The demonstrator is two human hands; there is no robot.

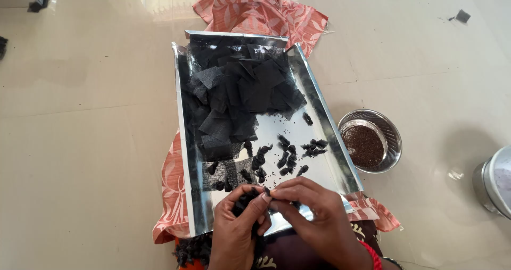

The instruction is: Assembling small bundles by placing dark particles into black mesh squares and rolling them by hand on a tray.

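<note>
both hands meet at the 6 o'clock edge of a shiny metal tray [187, 142] that rests on an orange leaf-print cloth [255, 6] spread on the pale floor. the left hand [237, 225] and the right hand [314, 219] have their fingers [266, 196] pinched together on a small black cloth bundle [266, 191], which sits just between the fingertips of both hands. at the tray's 12 o'clock end lies a heap of black mesh fabric squares [242, 89]; toward its middle a scatter of finished black twisted bundles [287, 155] lies among loose dark grains. at 3 o'clock from the tray stands a steel bowl [391, 131] holding dark brown seeds [363, 145], and farther out at 3 o'clock a steel container [492, 182] shows in part. the step in hand looks like twisting or closing one little packet; the next move would call for a firm pinch so the cloth stays shut, then room among the finished ones.
</note>
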